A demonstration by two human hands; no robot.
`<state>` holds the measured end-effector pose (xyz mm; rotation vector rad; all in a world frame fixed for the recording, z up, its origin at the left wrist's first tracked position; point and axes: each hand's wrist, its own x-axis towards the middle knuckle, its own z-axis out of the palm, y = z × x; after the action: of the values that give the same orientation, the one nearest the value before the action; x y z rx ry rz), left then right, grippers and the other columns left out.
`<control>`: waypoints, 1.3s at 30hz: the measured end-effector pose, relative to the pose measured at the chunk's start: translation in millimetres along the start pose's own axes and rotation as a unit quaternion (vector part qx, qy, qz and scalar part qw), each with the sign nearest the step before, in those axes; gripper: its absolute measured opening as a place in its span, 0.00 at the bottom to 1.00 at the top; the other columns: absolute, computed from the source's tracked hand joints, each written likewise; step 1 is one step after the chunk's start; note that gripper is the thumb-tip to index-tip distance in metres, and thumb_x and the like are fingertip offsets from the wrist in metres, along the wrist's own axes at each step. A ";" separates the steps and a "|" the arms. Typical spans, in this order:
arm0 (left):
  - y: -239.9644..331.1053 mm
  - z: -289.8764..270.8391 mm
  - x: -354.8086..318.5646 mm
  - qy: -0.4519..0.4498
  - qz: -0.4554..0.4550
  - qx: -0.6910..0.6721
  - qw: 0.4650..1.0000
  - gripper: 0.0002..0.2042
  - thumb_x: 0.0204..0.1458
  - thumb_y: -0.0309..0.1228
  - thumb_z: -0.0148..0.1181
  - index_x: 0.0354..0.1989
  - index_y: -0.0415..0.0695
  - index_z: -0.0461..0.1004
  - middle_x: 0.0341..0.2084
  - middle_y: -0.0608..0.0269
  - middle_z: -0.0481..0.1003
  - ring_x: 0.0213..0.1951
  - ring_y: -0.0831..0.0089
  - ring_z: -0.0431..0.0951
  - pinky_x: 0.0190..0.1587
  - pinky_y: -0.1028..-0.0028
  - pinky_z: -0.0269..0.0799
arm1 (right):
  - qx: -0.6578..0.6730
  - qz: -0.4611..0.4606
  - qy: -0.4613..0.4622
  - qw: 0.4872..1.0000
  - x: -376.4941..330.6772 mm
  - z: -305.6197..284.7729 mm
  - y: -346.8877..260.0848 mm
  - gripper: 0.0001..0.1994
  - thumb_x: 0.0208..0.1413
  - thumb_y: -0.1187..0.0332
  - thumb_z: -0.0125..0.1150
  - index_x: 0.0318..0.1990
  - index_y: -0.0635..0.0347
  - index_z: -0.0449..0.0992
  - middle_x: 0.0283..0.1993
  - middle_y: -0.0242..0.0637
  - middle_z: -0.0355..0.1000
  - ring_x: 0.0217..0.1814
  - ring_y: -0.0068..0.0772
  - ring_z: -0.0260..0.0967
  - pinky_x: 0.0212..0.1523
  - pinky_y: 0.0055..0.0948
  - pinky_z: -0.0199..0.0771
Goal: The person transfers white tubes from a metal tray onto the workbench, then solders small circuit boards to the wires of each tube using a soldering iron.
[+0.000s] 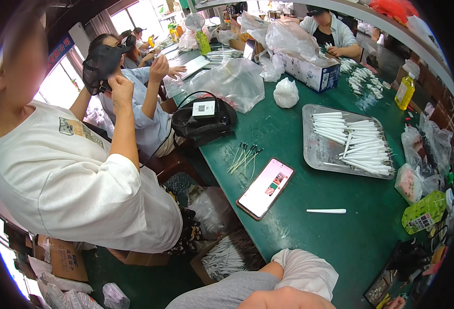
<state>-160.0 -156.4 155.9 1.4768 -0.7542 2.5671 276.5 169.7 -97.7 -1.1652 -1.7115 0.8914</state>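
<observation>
Right at the bottom edge you get the wearer's own arm (289,296), bent, with a white sleeve (307,270) bunched at the elbow, and that's all of the wearer that shows, so neither the left nor the right hand is in view and I can't tell if they're spread, closed or pinching anything. Closest loose item to that arm is a single white stick (326,210) lying flat on the green table (309,237), off by itself. Just left of it, a smartphone (266,187) lies face up with the screen lit, set at an angle near the table's edge. Above the phone there's a small bunch of thin dark-tipped sticks (244,158) fanned out on the table. Further right sits a metal tray (314,152) full of the same white sticks piled mostly side by side. A black bag (204,123) with a small white box on top sits at the table edge, with a big clear plastic bag (229,82) behind it. On the left a person in a white t-shirt (77,190) has one arm raised towards the next person's black cap (101,64). Under the table edge a cardboard box (227,255) holds more white sticks. A yellow bottle (405,92) stands far right.
</observation>
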 end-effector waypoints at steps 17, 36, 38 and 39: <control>-51.7 67.2 -47.2 -0.016 -0.034 0.053 0.998 0.11 0.56 0.35 0.54 0.47 0.47 0.70 0.52 0.60 0.70 0.60 0.63 0.64 0.57 0.67 0.62 | 0.025 0.043 0.079 0.996 -63.7 -33.0 -23.0 0.06 0.65 0.65 0.42 0.36 0.54 0.64 0.22 0.26 0.55 0.22 0.15 0.53 0.23 0.17 0.54; -109.7 -324.0 -41.7 -0.407 -0.563 0.719 0.021 0.50 0.25 0.36 0.71 0.64 0.44 0.52 0.58 0.43 0.60 0.60 0.44 0.60 0.59 0.55 0.62 | 0.099 -0.002 0.126 0.987 -73.6 -19.7 -93.5 0.04 0.60 0.73 0.49 0.33 0.58 0.62 0.18 0.25 0.59 0.15 0.11 0.52 0.16 0.13 0.46; -119.5 -324.4 -42.0 -0.393 -0.588 0.706 -0.013 0.51 0.26 0.38 0.71 0.65 0.45 0.50 0.59 0.44 0.58 0.61 0.45 0.58 0.60 0.55 0.61 | 0.093 0.008 0.130 0.987 -75.1 -20.5 -92.2 0.04 0.60 0.74 0.49 0.33 0.58 0.62 0.18 0.25 0.59 0.15 0.11 0.52 0.16 0.13 0.46; -122.1 -322.3 -37.9 -0.371 -0.610 0.698 -0.053 0.52 0.26 0.39 0.70 0.66 0.47 0.48 0.60 0.45 0.57 0.62 0.47 0.57 0.60 0.55 0.61 | 0.093 0.013 0.127 0.987 -74.7 -19.0 -92.4 0.04 0.60 0.74 0.50 0.33 0.58 0.62 0.18 0.25 0.59 0.16 0.11 0.52 0.16 0.13 0.46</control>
<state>-356.4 103.4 37.1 -1.5461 -2.9085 0.2574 277.7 72.1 -27.3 -1.1255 -1.3804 0.8588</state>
